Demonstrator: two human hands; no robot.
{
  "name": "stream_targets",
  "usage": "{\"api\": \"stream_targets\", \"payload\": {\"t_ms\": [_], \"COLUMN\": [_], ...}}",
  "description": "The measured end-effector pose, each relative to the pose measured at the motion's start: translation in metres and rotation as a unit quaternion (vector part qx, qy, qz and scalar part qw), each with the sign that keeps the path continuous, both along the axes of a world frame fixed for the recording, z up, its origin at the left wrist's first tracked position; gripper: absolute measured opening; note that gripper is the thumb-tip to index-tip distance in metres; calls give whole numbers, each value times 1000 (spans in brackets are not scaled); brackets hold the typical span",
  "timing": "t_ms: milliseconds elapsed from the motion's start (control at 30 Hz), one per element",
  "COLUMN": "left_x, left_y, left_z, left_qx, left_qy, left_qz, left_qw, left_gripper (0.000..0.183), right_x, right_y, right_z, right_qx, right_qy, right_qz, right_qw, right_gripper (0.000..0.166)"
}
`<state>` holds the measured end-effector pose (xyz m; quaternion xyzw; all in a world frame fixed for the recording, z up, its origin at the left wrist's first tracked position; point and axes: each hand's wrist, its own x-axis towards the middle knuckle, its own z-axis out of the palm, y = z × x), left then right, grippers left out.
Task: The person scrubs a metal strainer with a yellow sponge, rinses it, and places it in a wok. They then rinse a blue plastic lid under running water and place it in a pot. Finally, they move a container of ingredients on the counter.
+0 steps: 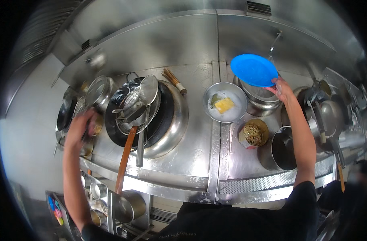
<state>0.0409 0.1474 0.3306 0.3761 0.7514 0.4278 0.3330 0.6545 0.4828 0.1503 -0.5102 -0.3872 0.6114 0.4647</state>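
My right hand (280, 88) grips the rim of a blue round plastic lid or plate (253, 70), held above a steel pot (259, 104). Left of that pot is a metal bowl (206, 105) of sudsy water with a yellow sponge (224, 105) in it. My left hand (88, 122), blurred, is over the pots at the left; whether it touches anything cannot be told. Near it, a black wok (111, 126) holds several strainers, one with a wooden handle (125, 162) and one with a metal handle (140, 150).
An open can (252, 135) with brownish contents stands beside an empty-looking steel pot (266, 153). A bundle of thin sticks (174, 80) lies behind the wok. More pans and a strainer (330, 116) are at the right. Pots (130, 206) stand on a lower shelf.
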Motion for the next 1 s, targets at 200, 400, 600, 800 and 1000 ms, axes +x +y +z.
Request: {"api": "stream_targets", "payload": {"t_ms": [200, 400, 600, 800, 1000], "left_x": [104, 213, 220, 224, 229], "left_y": [243, 396, 466, 449, 423], "left_z": [-89, -246, -348, -347, -310], "left_qx": [47, 16, 92, -15, -62], "left_qy": [-256, -172, -395, -375, -198], "left_qz": [-66, -17, 50, 69, 65], "left_qw": [963, 985, 913, 924, 976], "left_gripper": [19, 16, 22, 18, 12], "right_x": [-21, -69, -106, -136, -179], "right_y": [-1, -14, -1, 7, 40], "right_z": [21, 67, 73, 88, 81], "right_qx": [27, 16, 36, 85, 132], "right_qy": [46, -21, -49, -164, -168], "right_qz": [71, 89, 152, 167, 110], "right_qw": [996, 996, 987, 969, 971], "right_gripper": [42, 39, 46, 47, 51]}}
